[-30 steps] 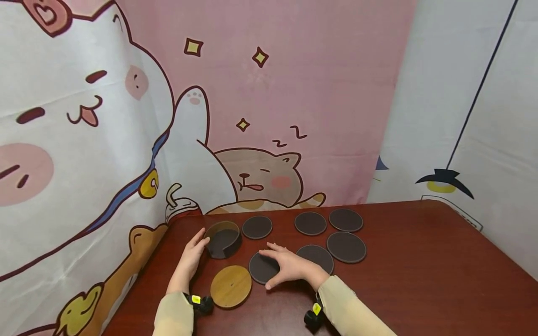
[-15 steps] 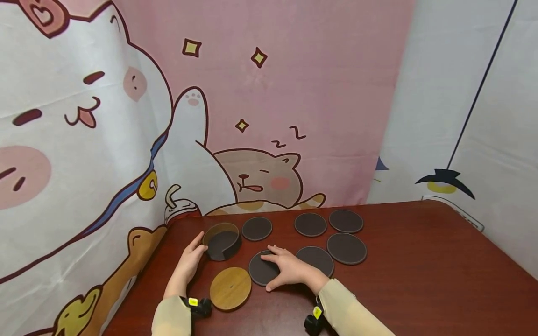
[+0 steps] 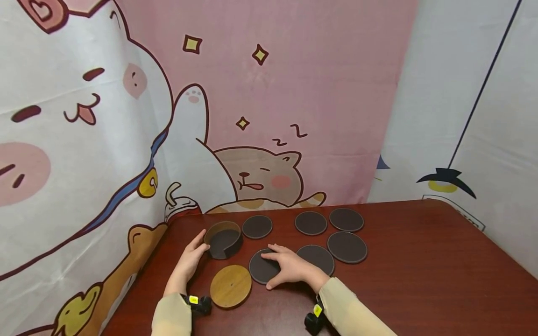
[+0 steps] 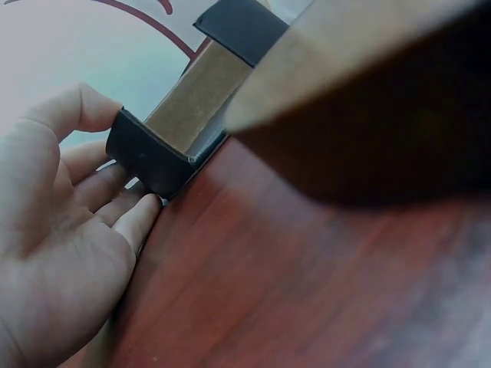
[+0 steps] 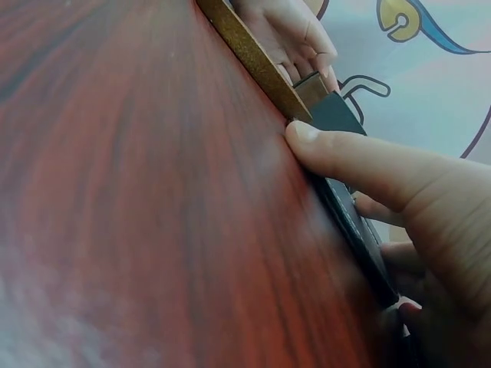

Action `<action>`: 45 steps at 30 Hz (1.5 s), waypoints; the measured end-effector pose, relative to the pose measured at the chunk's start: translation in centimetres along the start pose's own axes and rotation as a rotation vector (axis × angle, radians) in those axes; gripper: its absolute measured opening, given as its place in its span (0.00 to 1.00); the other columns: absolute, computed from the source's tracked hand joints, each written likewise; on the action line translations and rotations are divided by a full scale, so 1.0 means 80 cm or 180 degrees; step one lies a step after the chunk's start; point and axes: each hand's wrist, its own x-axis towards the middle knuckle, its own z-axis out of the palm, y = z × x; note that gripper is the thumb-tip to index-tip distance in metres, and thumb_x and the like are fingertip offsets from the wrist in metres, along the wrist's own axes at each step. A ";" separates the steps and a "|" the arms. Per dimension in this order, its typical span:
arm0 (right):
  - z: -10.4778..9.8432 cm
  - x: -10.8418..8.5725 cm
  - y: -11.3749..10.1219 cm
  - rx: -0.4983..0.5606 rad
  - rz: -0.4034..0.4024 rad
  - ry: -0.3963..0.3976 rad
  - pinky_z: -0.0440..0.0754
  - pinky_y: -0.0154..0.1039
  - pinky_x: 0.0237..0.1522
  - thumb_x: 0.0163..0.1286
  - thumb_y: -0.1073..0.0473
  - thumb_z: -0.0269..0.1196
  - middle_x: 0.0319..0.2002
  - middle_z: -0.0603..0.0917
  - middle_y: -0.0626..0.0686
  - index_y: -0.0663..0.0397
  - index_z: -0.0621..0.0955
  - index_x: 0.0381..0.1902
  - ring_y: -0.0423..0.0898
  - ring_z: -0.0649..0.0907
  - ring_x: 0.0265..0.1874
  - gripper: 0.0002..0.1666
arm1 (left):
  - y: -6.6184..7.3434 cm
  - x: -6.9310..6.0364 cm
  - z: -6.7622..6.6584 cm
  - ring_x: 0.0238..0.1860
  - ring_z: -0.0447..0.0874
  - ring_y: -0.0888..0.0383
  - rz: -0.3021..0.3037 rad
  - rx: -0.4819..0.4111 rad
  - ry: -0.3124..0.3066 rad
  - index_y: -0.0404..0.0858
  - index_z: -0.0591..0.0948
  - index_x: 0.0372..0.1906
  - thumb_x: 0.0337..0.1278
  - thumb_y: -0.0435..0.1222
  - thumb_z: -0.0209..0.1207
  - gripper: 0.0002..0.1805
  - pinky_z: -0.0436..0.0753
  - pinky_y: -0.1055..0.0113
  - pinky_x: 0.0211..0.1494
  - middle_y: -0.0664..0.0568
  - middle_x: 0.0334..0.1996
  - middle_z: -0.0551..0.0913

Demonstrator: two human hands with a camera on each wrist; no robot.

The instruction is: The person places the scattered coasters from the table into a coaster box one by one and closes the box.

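A round black coaster holder [image 3: 224, 254] with a brown inner wall and a gap in its rim stands at the table's left. My left hand [image 3: 190, 260] holds its left side, the thumb at the rim and the fingers along the outer wall [image 4: 146, 157]. My right hand [image 3: 293, 268] spans a flat black coaster [image 3: 259, 271] lying on the table. Its thumb [image 5: 330, 149] is at the near edge and its fingers reach the far side, partly hidden in the right wrist view. Nearest me lies a round wooden disc [image 3: 231, 286], blurred and large in the left wrist view.
Several more black coasters lie flat: one beside the holder [image 3: 257, 227], others farther right [image 3: 310, 223], [image 3: 346, 220], [image 3: 347, 247], and one partly behind my right hand [image 3: 317, 259]. The reddish-brown table [image 3: 420, 261] meets a printed cloth backdrop [image 3: 328, 116].
My right fingers and thumb have settled slightly onto the coaster. My left hand stays at the holder, and the coasters and disc have not visibly moved.
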 end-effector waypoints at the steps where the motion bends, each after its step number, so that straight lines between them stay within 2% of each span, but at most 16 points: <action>1: 0.000 0.001 0.000 -0.0001 -0.0007 0.0016 0.60 0.61 0.65 0.46 0.41 0.76 0.72 0.60 0.59 0.50 0.73 0.67 0.59 0.57 0.72 0.51 | 0.000 0.000 0.000 0.75 0.43 0.42 0.0011 0.0004 -0.0005 0.36 0.53 0.76 0.64 0.29 0.50 0.37 0.48 0.47 0.72 0.37 0.75 0.48; 12: 0.001 0.002 0.004 -0.0101 -0.0082 0.0159 0.69 0.57 0.59 0.42 0.40 0.76 0.69 0.65 0.60 0.48 0.77 0.64 0.59 0.66 0.67 0.49 | -0.002 -0.007 0.006 0.74 0.47 0.42 0.0035 0.0161 0.0089 0.36 0.58 0.75 0.62 0.30 0.54 0.37 0.49 0.46 0.72 0.37 0.74 0.54; 21: -0.014 0.002 0.005 0.0022 -0.0079 0.0239 0.68 0.56 0.60 0.42 0.41 0.76 0.69 0.65 0.58 0.48 0.77 0.63 0.57 0.65 0.67 0.48 | 0.003 -0.009 0.013 0.74 0.46 0.41 0.0103 0.0223 0.0121 0.36 0.58 0.75 0.62 0.31 0.55 0.37 0.49 0.44 0.71 0.36 0.74 0.54; 25: -0.021 0.002 0.006 -0.0133 -0.0133 0.0215 0.70 0.53 0.59 0.43 0.40 0.75 0.70 0.65 0.55 0.42 0.76 0.65 0.54 0.65 0.67 0.48 | 0.013 -0.016 0.012 0.74 0.45 0.40 0.0055 0.0193 0.0090 0.34 0.58 0.75 0.61 0.31 0.56 0.37 0.49 0.43 0.71 0.34 0.73 0.53; 29: -0.035 0.003 0.005 -0.0327 -0.0200 0.0196 0.71 0.52 0.57 0.43 0.38 0.74 0.70 0.65 0.54 0.38 0.75 0.65 0.54 0.68 0.66 0.48 | 0.009 -0.017 0.012 0.74 0.47 0.40 0.0049 0.0205 0.0107 0.35 0.58 0.75 0.61 0.31 0.56 0.37 0.50 0.43 0.71 0.36 0.74 0.54; 31: -0.044 0.006 0.005 -0.0389 -0.0251 0.0200 0.72 0.51 0.56 0.44 0.36 0.73 0.70 0.65 0.54 0.38 0.75 0.65 0.54 0.69 0.65 0.48 | -0.002 -0.012 0.011 0.74 0.47 0.41 0.0063 0.0215 0.0129 0.37 0.59 0.75 0.61 0.33 0.57 0.37 0.50 0.44 0.71 0.38 0.74 0.55; 39: -0.081 0.023 0.005 -0.0588 -0.0353 0.0311 0.73 0.49 0.54 0.44 0.33 0.71 0.69 0.66 0.50 0.34 0.75 0.64 0.51 0.73 0.61 0.46 | -0.005 -0.012 0.010 0.74 0.48 0.41 0.0083 0.0214 0.0150 0.37 0.59 0.75 0.61 0.32 0.57 0.37 0.51 0.44 0.71 0.38 0.74 0.55; 45: -0.107 0.038 0.001 -0.0590 -0.0381 0.0385 0.72 0.48 0.56 0.44 0.33 0.71 0.69 0.67 0.49 0.35 0.76 0.64 0.49 0.71 0.64 0.46 | -0.002 -0.012 0.011 0.74 0.48 0.41 0.0080 0.0207 0.0142 0.37 0.59 0.75 0.61 0.33 0.57 0.37 0.51 0.44 0.71 0.38 0.74 0.55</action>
